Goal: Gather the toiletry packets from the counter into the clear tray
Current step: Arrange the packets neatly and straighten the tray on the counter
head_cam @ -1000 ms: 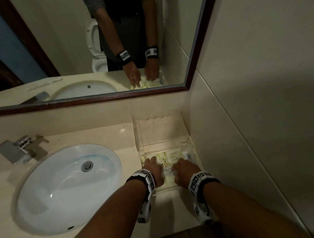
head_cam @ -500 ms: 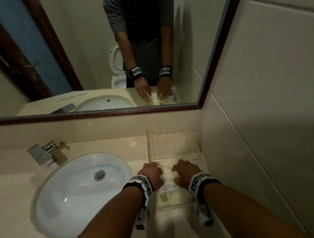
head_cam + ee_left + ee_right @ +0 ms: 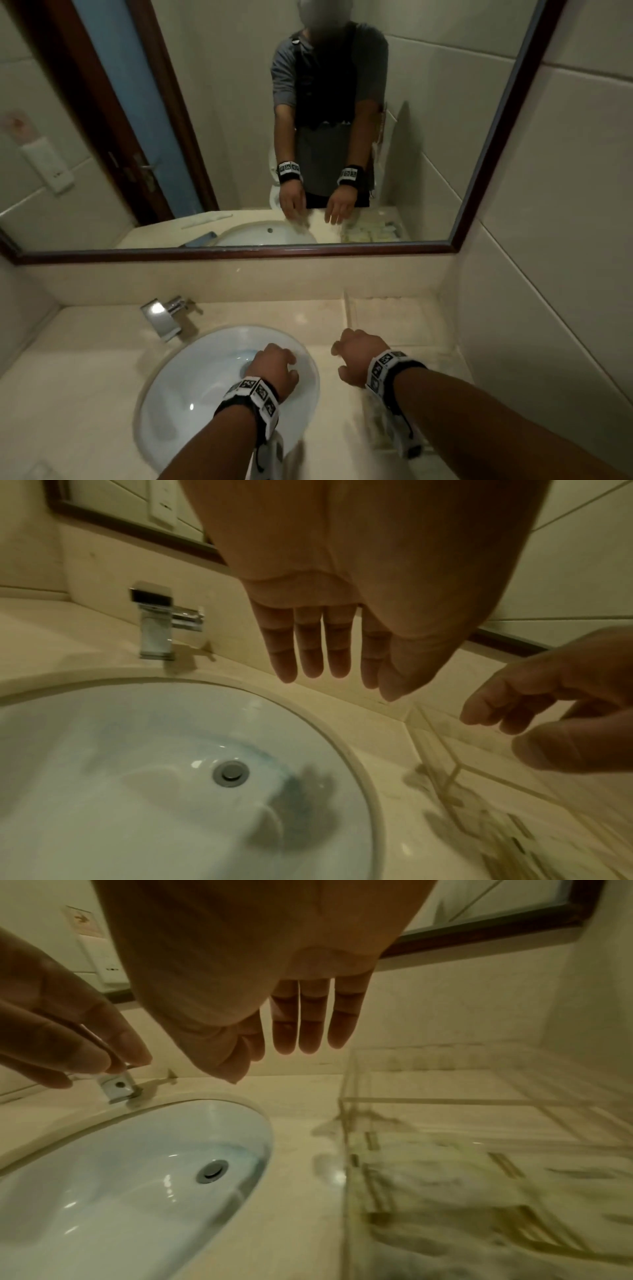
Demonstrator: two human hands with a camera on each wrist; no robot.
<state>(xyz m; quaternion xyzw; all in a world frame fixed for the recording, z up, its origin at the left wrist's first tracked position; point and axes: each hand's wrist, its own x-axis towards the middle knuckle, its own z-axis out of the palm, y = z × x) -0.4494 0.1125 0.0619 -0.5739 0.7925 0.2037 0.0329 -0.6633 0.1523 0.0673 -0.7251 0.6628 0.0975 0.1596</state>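
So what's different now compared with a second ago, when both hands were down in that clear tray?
Both hands have lifted out of the clear tray and let go of the packets, which lie inside it. The left hand moved left and hangs over the sink; the right hand drew back beside it. Both are empty, fingers relaxed. Tray, sink and faucet stayed put.

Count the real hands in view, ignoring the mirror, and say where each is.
2. The left hand hangs open and empty over the sink. The right hand hangs open and empty near the clear tray, by its left edge. No others show.
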